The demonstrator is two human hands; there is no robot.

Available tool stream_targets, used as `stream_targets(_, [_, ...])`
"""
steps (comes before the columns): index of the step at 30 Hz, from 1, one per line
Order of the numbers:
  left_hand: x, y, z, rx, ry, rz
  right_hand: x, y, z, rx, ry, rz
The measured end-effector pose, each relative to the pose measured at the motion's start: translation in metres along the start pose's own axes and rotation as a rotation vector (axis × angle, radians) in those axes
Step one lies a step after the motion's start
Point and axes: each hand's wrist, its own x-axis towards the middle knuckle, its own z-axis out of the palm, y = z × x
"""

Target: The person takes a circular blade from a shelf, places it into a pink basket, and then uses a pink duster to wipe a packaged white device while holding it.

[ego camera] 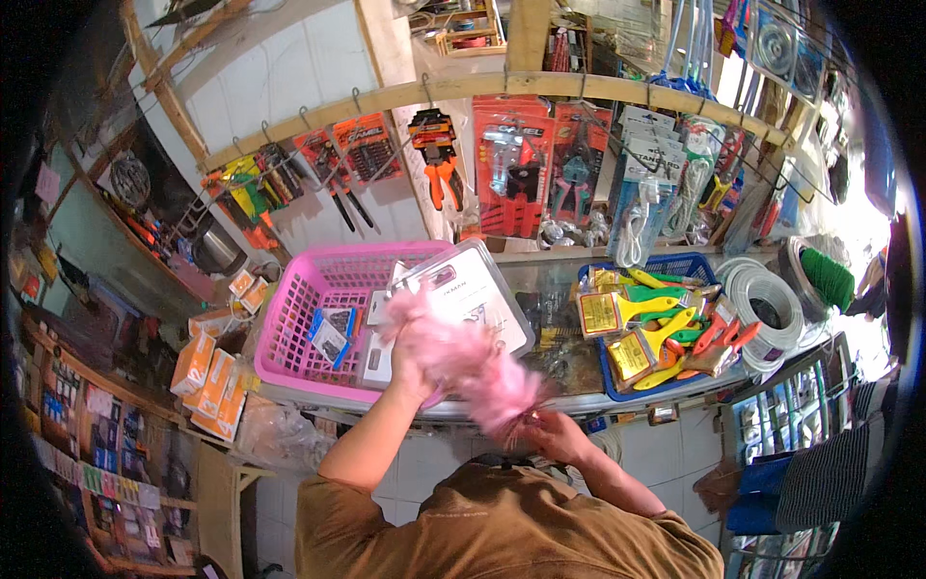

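Note:
A pink feather duster (463,354), blurred by motion, hangs over the front of the counter. My right hand (553,434) is closed on its dark lower end, near the counter's front edge. My left hand (416,369) is at the near edge of a pink plastic basket (286,347), partly hidden behind the duster; its fingers cannot be made out. Inside the basket lie a small blue-edged package (334,336) and white boxes (377,362). A clear plastic case with white inserts (474,289) leans over the basket's right side, partly covered by the duster.
To the right stand a blue basket (611,387) of packaged paintbrushes (640,318) and coils of grey cable (759,311). Orange and white boxes (217,383) are stacked at left. Packaged pliers and other tools hang from a wooden rail (542,83) behind the counter.

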Motion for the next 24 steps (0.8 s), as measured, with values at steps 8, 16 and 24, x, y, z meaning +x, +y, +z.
stream_targets(8, [0.022,0.006,0.040,0.137,-0.032,0.007,-0.008,0.001,-0.002,0.138,0.103,0.140])
stream_targets(16, [0.025,0.028,0.035,0.161,-0.074,0.006,0.008,-0.007,0.011,-0.040,0.263,-0.003])
stream_targets(24, [0.044,0.042,-0.004,0.075,-0.092,-0.080,0.024,-0.019,0.037,-0.073,0.285,0.184])
